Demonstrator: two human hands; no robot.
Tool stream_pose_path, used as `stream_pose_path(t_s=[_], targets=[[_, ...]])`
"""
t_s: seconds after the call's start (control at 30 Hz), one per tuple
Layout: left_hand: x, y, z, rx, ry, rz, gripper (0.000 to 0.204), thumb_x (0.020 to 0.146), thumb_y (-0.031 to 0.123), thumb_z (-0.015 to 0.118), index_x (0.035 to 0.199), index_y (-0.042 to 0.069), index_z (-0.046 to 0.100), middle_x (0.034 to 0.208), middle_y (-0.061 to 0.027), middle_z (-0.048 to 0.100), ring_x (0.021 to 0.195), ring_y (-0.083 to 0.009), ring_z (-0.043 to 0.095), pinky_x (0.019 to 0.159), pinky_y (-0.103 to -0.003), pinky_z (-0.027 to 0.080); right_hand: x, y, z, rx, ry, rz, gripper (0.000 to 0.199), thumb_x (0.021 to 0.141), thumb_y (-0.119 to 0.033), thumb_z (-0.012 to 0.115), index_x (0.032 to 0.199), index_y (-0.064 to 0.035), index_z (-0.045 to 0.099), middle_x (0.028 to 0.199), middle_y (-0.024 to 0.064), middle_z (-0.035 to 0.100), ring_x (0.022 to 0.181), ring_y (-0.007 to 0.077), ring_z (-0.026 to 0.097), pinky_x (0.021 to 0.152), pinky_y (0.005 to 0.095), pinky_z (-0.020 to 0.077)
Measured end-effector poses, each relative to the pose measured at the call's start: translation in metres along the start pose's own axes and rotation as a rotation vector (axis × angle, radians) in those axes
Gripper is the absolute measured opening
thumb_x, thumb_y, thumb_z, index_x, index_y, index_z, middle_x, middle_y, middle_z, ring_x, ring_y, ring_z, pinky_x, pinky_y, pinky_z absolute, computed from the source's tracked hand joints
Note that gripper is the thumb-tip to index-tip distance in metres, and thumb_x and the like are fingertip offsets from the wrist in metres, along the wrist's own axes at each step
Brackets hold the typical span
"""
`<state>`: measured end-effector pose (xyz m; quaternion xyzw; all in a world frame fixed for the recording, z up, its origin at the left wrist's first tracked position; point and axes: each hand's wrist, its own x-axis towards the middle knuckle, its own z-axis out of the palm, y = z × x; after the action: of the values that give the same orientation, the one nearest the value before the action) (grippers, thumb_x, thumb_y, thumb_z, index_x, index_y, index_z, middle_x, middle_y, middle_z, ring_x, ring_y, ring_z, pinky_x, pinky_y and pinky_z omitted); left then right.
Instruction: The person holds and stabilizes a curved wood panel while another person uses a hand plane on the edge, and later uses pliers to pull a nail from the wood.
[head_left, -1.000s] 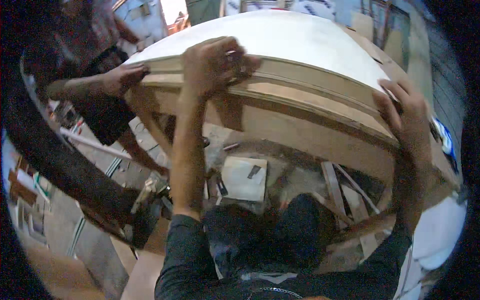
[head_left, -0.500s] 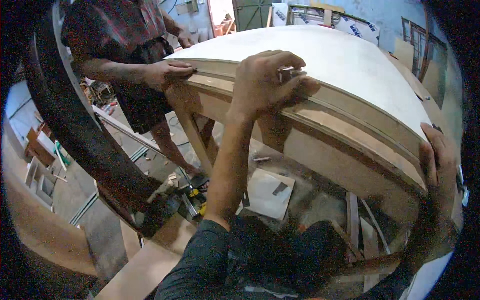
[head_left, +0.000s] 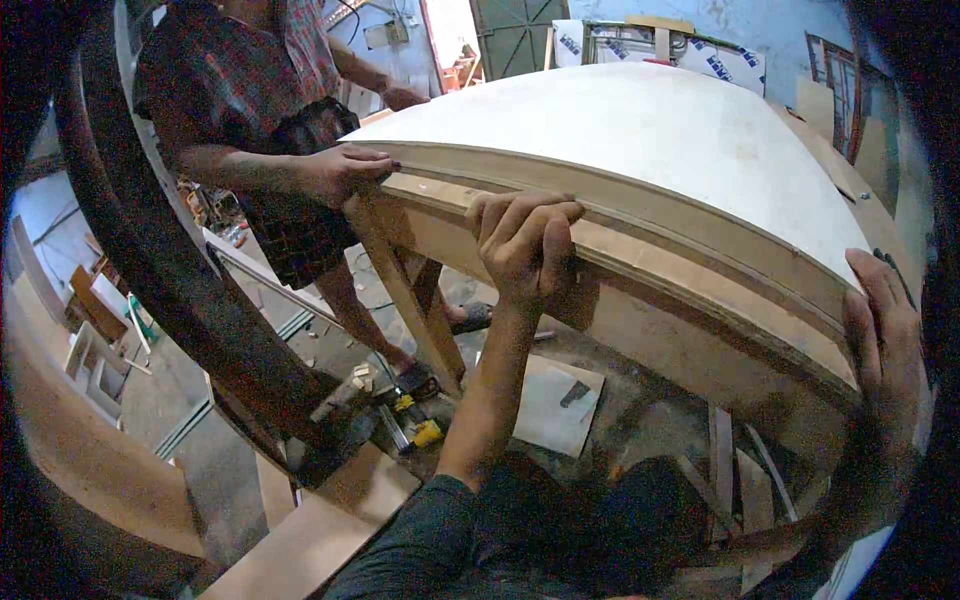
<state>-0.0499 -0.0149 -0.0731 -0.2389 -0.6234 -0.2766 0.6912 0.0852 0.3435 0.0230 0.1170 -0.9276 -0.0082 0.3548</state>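
I've got the left hand [head_left: 525, 245] up on the near edge of the big pale board [head_left: 640, 140], fingers curled over the top lip and closed around that edge, thumb tucked underneath against the wooden rail [head_left: 640, 265]. The forearm rises almost straight from the lower middle of the view, dark sleeve at the elbow, wrist bent slightly back. Over on the far right, I see the right hand [head_left: 880, 320] pressed flat against the corner of the same edge, fingers pointing upward and spread only a little, palm against the wood; whether the thumb hooks around the back I cannot tell, the rim of the view smears it. That arm stretches out well apart from the left one.

The board itself lies across the upper middle of the view, white and smooth on top, its layered edge bowing in the lens. It sits on a timber frame with a slanted leg [head_left: 405, 290] at the left corner.

At that left corner another person's hand [head_left: 340, 172] grips the board's edge too; that person wears a checked shirt. Below, on the floor, a yellow tool [head_left: 425, 432] and a flat pale sheet [head_left: 555, 405] lie among offcuts.
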Motion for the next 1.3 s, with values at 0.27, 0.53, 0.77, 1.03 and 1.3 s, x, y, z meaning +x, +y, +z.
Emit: stream_pose_path(t_s=[0.27, 0.53, 0.77, 1.03, 1.3], targets=[[0.004, 0.006, -0.013, 0.004, -0.090, -0.011, 0.022, 0.097, 0.023, 0.058, 0.088, 0.012, 0.076, 0.091, -0.0025, 0.073, 0.085, -0.0216, 0.061, 0.089, -0.039, 0.038, -0.004, -0.001, -0.001, 0.119, 0.030, -0.011, 0.037, 0.104, -0.024, 0.046, 0.130, -0.0001, 0.056, 0.127, 0.0244, 0.059, 0.121, 0.0385, 0.058, 0.105, 0.0421, 0.0427], [0.003, 0.001, -0.012, 0.000, -0.084, 0.031, 0.022, 0.096, 0.022, 0.057, 0.090, 0.011, 0.076, 0.089, -0.0038, 0.073, 0.085, -0.0226, 0.062, 0.089, -0.039, 0.038, -0.002, 0.002, 0.002, 0.159, 0.015, -0.008, 0.034, 0.105, -0.021, 0.045, 0.130, -0.0005, 0.056, 0.127, 0.0222, 0.059, 0.119, 0.0360, 0.058, 0.104, 0.0395, 0.0431], [0.000, -0.002, -0.010, -0.013, -0.079, 0.028, 0.023, 0.097, 0.023, 0.056, 0.092, 0.011, 0.076, 0.090, -0.0041, 0.073, 0.086, -0.0220, 0.062, 0.090, -0.039, 0.038, -0.004, -0.002, 0.001, 0.122, 0.053, 0.001, 0.035, 0.104, -0.022, 0.046, 0.129, 0.0001, 0.056, 0.126, 0.0221, 0.059, 0.120, 0.0348, 0.058, 0.105, 0.0393, 0.0426], [0.005, 0.006, -0.020, -0.016, -0.153, -0.014, 0.023, 0.097, 0.021, 0.056, 0.095, 0.010, 0.076, 0.093, -0.0055, 0.073, 0.087, -0.0225, 0.062, 0.089, -0.038, 0.040, -0.013, -0.013, 0.001, 0.089, 0.139, 0.054, 0.036, 0.104, -0.024, 0.047, 0.129, -0.0003, 0.058, 0.126, 0.0208, 0.059, 0.120, 0.0331, 0.058, 0.105, 0.0392, 0.0417], [0.004, 0.005, -0.019, -0.008, -0.153, 0.000, 0.021, 0.096, 0.019, 0.057, 0.095, 0.010, 0.076, 0.093, -0.0056, 0.073, 0.087, -0.0228, 0.062, 0.090, -0.039, 0.039, -0.002, 0.002, 0.003, 0.203, 0.026, -0.002, 0.037, 0.104, -0.024, 0.045, 0.127, 0.0022, 0.057, 0.119, 0.0211, 0.061, 0.115, 0.0333, 0.059, 0.102, 0.0384, 0.0422]])
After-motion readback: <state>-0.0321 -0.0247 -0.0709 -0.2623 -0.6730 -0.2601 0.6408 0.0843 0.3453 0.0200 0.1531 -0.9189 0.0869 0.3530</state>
